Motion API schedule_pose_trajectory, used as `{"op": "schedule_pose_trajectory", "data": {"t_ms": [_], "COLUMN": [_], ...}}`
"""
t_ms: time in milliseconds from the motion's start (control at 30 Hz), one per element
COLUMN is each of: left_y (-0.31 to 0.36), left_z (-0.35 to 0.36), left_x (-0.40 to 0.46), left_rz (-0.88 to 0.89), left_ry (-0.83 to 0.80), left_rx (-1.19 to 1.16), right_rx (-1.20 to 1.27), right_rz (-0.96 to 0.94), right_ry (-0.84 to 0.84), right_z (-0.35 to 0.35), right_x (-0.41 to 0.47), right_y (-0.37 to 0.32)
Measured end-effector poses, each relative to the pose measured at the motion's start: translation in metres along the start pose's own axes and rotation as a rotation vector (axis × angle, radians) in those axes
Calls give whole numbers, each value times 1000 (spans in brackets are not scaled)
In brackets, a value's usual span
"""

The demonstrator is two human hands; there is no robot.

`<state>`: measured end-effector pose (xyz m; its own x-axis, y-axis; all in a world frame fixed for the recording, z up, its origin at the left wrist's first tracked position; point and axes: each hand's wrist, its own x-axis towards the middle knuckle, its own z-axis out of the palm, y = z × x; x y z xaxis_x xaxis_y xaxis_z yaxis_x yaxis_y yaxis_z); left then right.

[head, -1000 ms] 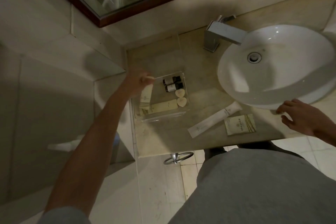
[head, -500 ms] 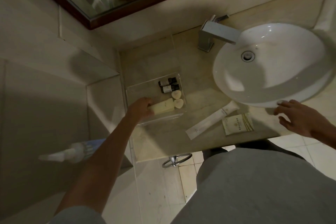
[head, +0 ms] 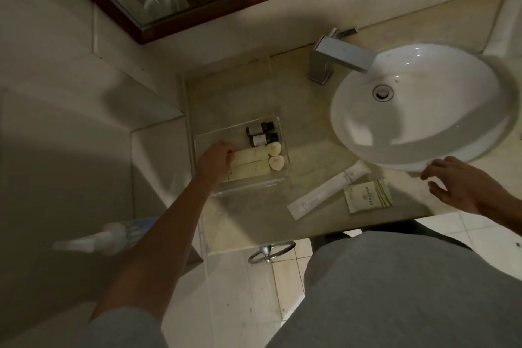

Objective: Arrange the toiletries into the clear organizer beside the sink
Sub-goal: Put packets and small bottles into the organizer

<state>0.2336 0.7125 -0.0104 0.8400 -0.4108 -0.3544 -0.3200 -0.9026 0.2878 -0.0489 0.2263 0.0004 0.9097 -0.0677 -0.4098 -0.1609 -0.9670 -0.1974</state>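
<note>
The clear organizer (head: 248, 191) stands on the counter left of the sink (head: 440, 133). Inside it lie two small dark bottles (head: 261, 133), two pale heart-shaped soaps (head: 275, 155) and two cream packets (head: 250, 164) side by side. My left hand (head: 216, 159) reaches into the organizer, its fingertips pinching the left end of the upper packet. A long white tube pack (head: 327, 191) and a pale green sachet (head: 367, 200) lie on the counter outside the organizer. My right hand (head: 463, 186) hovers with spread fingers by the sink's front edge, holding nothing.
A square chrome faucet (head: 339, 58) stands behind the sink. A wood-framed mirror (head: 226, 5) hangs on the back wall. A towel ring (head: 271, 253) hangs under the counter's front edge. A blurred white-and-blue bottle (head: 99, 237) shows at the lower left. Tiled wall borders the counter's left side.
My left hand came down from above the organizer's back left corner into it. A cream packet that lay crosswise now lies beside the other one. My right hand barely moved.
</note>
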Motion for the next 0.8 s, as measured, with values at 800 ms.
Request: {"op": "schedule_pose_trajectory", "data": {"t_ms": [800], "left_y": [288], "left_z": [140], "left_x": [-56], "left_rz": [594], "left_ry": [-86], "left_rx": [280], "right_rx": [-57], "right_rz": [118], "right_ry": [242], "right_z": [-25], "right_x": [-3], "right_y": [43]}}
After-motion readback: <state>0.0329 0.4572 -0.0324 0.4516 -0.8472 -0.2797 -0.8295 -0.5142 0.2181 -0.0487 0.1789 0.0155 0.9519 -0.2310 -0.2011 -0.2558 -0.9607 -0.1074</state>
